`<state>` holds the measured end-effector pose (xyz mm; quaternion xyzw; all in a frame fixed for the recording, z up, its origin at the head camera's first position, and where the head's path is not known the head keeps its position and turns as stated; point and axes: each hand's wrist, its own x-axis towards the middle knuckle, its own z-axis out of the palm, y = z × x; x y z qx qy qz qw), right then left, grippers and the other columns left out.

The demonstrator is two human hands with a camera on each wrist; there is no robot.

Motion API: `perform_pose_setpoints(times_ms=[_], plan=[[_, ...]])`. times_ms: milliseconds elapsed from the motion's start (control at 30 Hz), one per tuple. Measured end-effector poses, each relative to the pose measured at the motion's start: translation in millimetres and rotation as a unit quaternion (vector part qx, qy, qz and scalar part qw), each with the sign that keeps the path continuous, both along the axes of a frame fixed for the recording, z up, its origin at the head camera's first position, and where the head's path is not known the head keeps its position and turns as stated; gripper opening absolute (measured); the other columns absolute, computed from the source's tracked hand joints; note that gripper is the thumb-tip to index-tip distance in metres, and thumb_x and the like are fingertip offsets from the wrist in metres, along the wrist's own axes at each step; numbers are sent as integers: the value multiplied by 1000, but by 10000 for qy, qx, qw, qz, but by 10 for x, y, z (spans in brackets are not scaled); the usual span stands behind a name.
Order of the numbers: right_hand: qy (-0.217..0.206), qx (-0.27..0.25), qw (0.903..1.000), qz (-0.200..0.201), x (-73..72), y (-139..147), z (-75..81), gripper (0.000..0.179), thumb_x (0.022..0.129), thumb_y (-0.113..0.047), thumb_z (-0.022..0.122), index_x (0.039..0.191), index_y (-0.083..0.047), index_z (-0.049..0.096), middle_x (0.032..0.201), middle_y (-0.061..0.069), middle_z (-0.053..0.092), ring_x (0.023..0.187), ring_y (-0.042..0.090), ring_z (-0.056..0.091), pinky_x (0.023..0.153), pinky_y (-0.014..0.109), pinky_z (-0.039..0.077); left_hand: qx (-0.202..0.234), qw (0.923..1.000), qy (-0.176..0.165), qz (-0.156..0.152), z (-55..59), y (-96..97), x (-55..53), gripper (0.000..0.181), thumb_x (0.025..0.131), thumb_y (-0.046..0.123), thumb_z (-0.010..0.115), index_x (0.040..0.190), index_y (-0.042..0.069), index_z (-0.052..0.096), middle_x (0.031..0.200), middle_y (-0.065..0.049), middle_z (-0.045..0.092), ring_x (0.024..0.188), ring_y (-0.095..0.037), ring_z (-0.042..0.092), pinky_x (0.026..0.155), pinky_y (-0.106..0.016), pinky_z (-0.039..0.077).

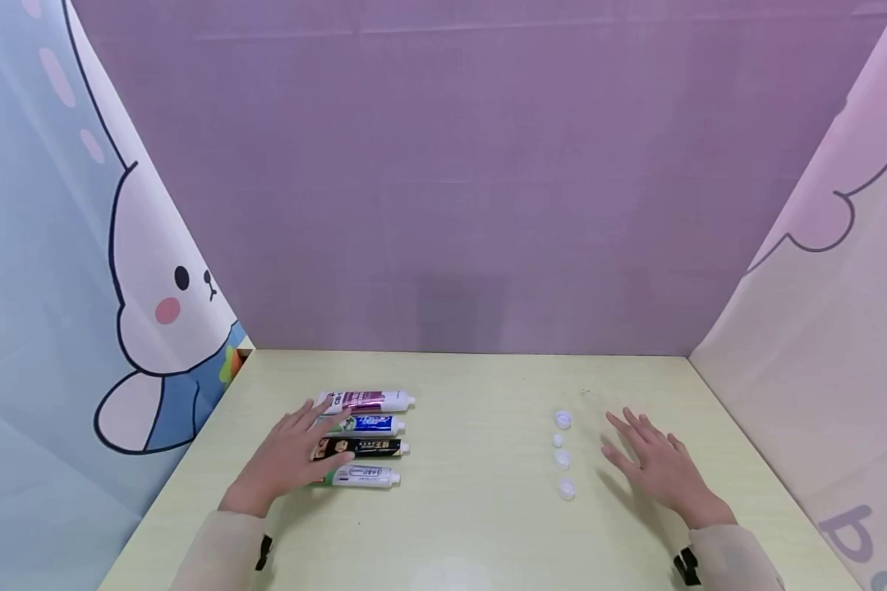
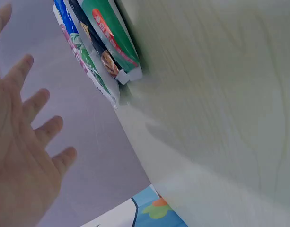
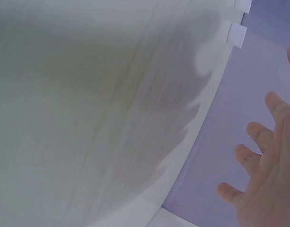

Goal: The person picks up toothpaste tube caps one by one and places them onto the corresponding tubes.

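Four toothpaste tubes in a row on the left of the worktop (image 1: 480,533), nozzles facing right: purple-and-white tube (image 1: 380,401) farthest, then blue tube (image 1: 377,424), black tube (image 1: 379,447), green-and-white tube (image 1: 365,476) nearest. Nozzles look bare. Well apart, to the right, a line of four white caps (image 1: 567,489), one smaller.

Left hand (image 1: 288,455) above the tubes, left fingers (image 2: 36,105) spread, pinching nothing. Right hand (image 1: 661,468) just beside the caps, its fingers (image 3: 260,135) likewise spread and holding nothing.

Judgement: a stage between grips, tubes and caps apart. Next move probably calls for the left hand curling round one tube, the right pinching the cap that fits, sizes compared first
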<state>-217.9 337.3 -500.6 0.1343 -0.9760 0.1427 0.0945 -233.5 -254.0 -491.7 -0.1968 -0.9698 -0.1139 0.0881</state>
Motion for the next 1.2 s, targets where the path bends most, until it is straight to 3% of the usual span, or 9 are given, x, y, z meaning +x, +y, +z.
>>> perform_pose_setpoints(times_ms=[167,367,533,833,1200], plan=[[12,-19,10000,18,8,-7,0,63,101,-49,54,153,-15,43,157,22,33,139,50,32,99,77,25,102,9990,-152,-419,-6,38,-8,84,80,74,66,144,21,57,151,-12,46,140,-43,36,111,-63,28],[-7,-61,10000,29,5,-24,3,63,102,-50,52,153,-15,43,157,22,33,139,50,31,99,78,24,4,9973,-525,-508,30,134,6,75,73,74,72,128,23,71,135,-6,61,128,-35,51,106,-58,38],[1,-92,9999,56,-2,-40,-4,63,102,-50,52,153,-15,42,157,23,32,139,50,31,99,78,24,138,9949,-773,-636,28,200,18,64,72,65,80,118,20,75,123,-5,66,118,-31,57,101,-54,45],[-117,-273,9995,118,-8,-86,-19,62,103,-49,51,153,-15,42,158,21,32,140,49,32,98,77,27,284,9879,-1133,-1019,-54,254,-5,55,74,51,85,119,20,75,115,2,68,107,-20,62,95,-45,50],[-275,-414,9987,130,34,-131,31,62,103,-50,49,152,-12,44,156,21,35,139,46,34,97,75,30,222,9817,-1381,-1295,-81,289,-12,44,80,28,86,120,14,74,114,-2,70,106,-22,65,93,-43,52]])
